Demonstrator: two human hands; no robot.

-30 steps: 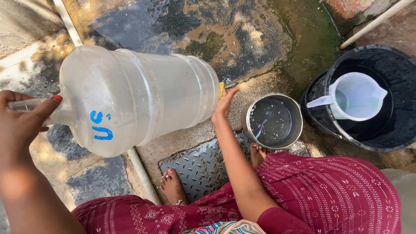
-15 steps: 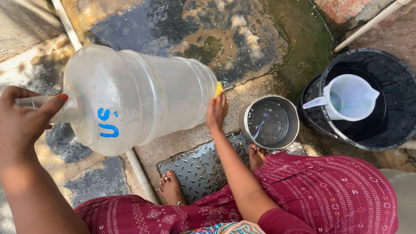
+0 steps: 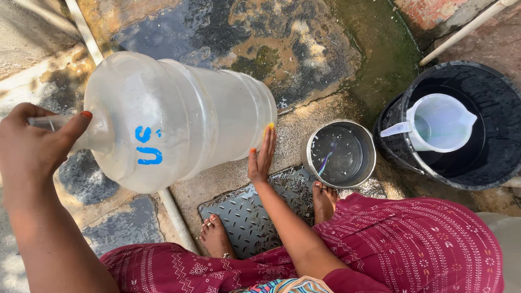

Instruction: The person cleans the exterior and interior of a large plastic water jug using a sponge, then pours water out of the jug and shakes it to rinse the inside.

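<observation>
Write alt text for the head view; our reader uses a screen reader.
Two hands tilt a large clear water jug sideways: left hand grips its neck, right hand supports its base. A steel pot and black bucket sit nearby.

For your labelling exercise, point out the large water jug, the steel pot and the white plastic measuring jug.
large water jug (image 3: pixel 184 114), head view, on its clear side wall.
steel pot (image 3: pixel 309 160), head view, on its left rim.
white plastic measuring jug (image 3: pixel 461 116), head view, on its rim by the spout.

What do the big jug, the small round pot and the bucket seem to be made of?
Jug: cloudy see-through plastic, ribbed, probably rigid.
Pot: bright metal, likely steel, judging by its shiny rim.
Bucket: black, dull, seemingly plastic.
The left hand grips the jug's neck; the right hand touches its base.
</observation>
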